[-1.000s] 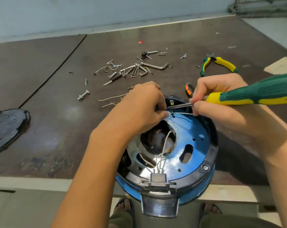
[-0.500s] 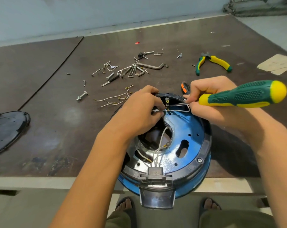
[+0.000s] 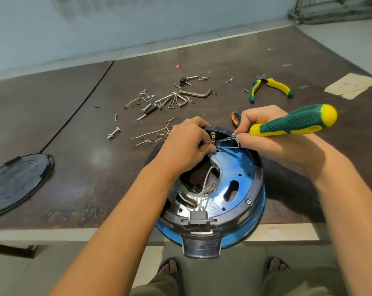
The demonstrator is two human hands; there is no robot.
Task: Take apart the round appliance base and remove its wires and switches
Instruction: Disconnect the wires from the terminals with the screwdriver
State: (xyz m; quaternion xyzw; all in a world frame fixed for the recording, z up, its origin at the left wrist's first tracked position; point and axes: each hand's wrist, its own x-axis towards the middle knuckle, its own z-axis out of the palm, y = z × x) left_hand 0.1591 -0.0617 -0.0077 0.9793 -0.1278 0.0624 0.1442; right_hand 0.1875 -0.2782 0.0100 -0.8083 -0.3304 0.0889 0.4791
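Sitting at the near edge of the dark surface (image 3: pixel 84 146) in your head view, the round appliance base (image 3: pixel 242 182) lies opened toward you. Its blue inner plate is ringed in black, and its near side overhangs the edge above your sandalled feet (image 3: pixel 170 268). Your left hand (image 3: pixel 187 144) reaches over the far rim of the base, fingers curled, pinching the end of a white wire (image 3: pixel 227 146). That wire loops across the blue plate just below a small switch (image 3: pixel 213 136) set in the rim. Your right hand (image 3: pixel 266 144) is clenched round a green-and-yellow screwdriver (image 3: pixel 293 122), fingertips bunched where handle meets shaft. The shaft slants down to the left and its tip sits at that switch, close to your left fingertips. More white wires (image 3: pixel 204 189) run from the central opening down to a black connector block (image 3: pixel 199 216) on the near rim. Beyond the base, loose wires (image 3: pixel 151 135) with brass ends lie just beside your left hand, with a bolt (image 3: pixel 113 133) farther left and a scatter of screws and hex keys (image 3: pixel 176 99) behind them. A small orange-and-black handle (image 3: pixel 235 119) shows just behind your right hand, and yellow-and-green pliers (image 3: pixel 277 85) lie farther back. A black cover plate (image 3: pixel 18 182) rests well apart at the left, and paper scraps (image 3: pixel 351 85) lie at the far right.
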